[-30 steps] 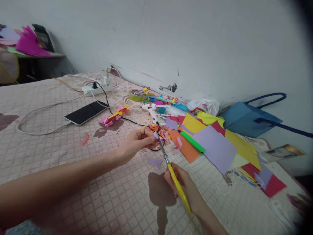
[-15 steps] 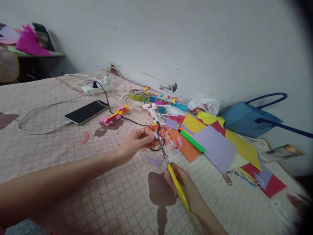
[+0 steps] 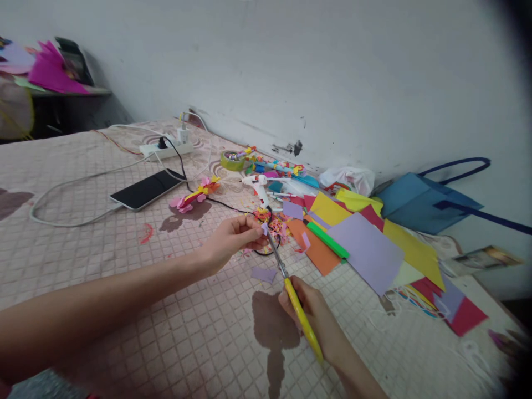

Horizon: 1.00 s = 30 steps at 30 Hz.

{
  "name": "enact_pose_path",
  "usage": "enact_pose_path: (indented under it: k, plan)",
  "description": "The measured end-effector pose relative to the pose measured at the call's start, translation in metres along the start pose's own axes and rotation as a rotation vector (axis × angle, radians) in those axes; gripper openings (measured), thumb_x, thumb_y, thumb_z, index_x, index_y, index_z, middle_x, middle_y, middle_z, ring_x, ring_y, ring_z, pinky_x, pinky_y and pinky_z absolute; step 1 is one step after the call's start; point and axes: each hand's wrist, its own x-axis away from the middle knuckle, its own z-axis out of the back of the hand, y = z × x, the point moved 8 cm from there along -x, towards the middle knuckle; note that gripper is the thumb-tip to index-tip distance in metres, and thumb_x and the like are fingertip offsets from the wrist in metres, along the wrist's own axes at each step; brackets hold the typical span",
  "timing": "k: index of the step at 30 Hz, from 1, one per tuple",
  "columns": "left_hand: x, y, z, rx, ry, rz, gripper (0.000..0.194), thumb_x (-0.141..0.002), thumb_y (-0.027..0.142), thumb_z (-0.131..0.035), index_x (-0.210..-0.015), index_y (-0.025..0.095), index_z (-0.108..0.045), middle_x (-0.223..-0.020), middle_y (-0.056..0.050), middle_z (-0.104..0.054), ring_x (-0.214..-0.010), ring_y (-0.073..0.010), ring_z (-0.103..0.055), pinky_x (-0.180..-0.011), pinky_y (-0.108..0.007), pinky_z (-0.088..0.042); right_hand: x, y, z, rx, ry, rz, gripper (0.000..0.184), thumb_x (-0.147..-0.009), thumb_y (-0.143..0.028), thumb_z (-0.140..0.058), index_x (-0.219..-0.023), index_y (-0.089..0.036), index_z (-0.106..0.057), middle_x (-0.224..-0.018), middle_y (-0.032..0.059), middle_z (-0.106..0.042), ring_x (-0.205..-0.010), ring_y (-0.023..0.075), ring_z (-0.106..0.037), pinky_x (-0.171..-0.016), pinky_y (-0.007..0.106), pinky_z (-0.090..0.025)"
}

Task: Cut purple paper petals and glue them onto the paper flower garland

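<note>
My left hand [image 3: 236, 238] pinches a small piece of purple paper [image 3: 265, 228] between thumb and fingers. In my right hand [image 3: 310, 310] is a pair of scissors [image 3: 301, 316] with yellow handles, fingers wrapped round them. The blade tips reach up to the purple piece, close to my left fingertips. Below the blades a purple paper scrap [image 3: 263, 274] lies on the quilted cloth [image 3: 187, 332]. Behind my left hand are a heap of tiny coloured clippings [image 3: 277, 226] and a white glue gun [image 3: 260, 188].
Coloured sheets, a purple one [image 3: 366, 252] on top, and a green cutter [image 3: 328, 240] lie to the right. A blue bag [image 3: 424, 202] leans by the wall. Further left are a phone [image 3: 147, 190], a power strip [image 3: 166, 149], a paper-flower stick [image 3: 195, 195] and a tape roll [image 3: 231, 160].
The purple piece in my left fingers looks slightly turned or cut at its edge. Both hands stay nearly in place.
</note>
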Motion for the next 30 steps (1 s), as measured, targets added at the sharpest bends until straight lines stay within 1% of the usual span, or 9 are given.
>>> enact_pose_path:
  k: [9, 16, 24, 30]
  plan:
    - [-0.0015, -0.0019, 0.0024, -0.024, 0.000, 0.001, 0.019, -0.073, 0.026, -0.068, -0.075, 0.013, -0.056, -0.069, -0.002, -0.066, -0.063, -0.0108, -0.062, -0.066, -0.025, -0.049, -0.0008, 0.0047, 0.0041, 0.082, 0.039, 0.019, 0.029, -0.082, -0.043, -0.051, -0.067, -0.020, -0.041, -0.058, -0.0048, -0.043, -0.047, 0.0085, -0.037, -0.043, 0.020, -0.031]
    - [-0.0002, -0.0004, 0.0016, -0.032, 0.008, -0.007, 0.017, -0.074, 0.026, -0.067, -0.075, 0.012, -0.056, -0.069, -0.003, -0.066, -0.064, -0.0112, -0.062, -0.067, -0.025, -0.048, -0.0013, 0.0023, 0.0043, 0.071, 0.045, 0.021, 0.028, -0.081, -0.041, -0.052, -0.066, -0.020, -0.041, -0.057, -0.0046, -0.044, -0.048, 0.0081, -0.037, -0.042, 0.019, -0.029]
    - [0.0019, 0.0000, 0.0008, -0.012, 0.031, -0.015, 0.016, -0.074, 0.023, -0.066, -0.075, 0.013, -0.054, -0.069, -0.002, -0.065, -0.064, -0.0110, -0.062, -0.067, -0.025, -0.048, 0.0000, -0.0019, 0.0014, 0.018, 0.020, 0.014, 0.027, -0.081, -0.040, -0.052, -0.067, -0.020, -0.040, -0.056, -0.0055, -0.040, -0.045, 0.0072, -0.034, -0.040, 0.018, -0.028]
    - [0.0004, 0.0008, 0.0003, -0.018, 0.005, -0.022, 0.017, -0.075, 0.025, -0.066, -0.075, 0.013, -0.054, -0.068, -0.002, -0.065, -0.064, -0.0109, -0.062, -0.066, -0.024, -0.048, -0.0006, 0.0020, 0.0023, 0.027, 0.018, 0.017, 0.026, -0.081, -0.039, -0.052, -0.067, -0.020, -0.041, -0.056, -0.0058, -0.040, -0.044, 0.0071, -0.034, -0.040, 0.018, -0.029]
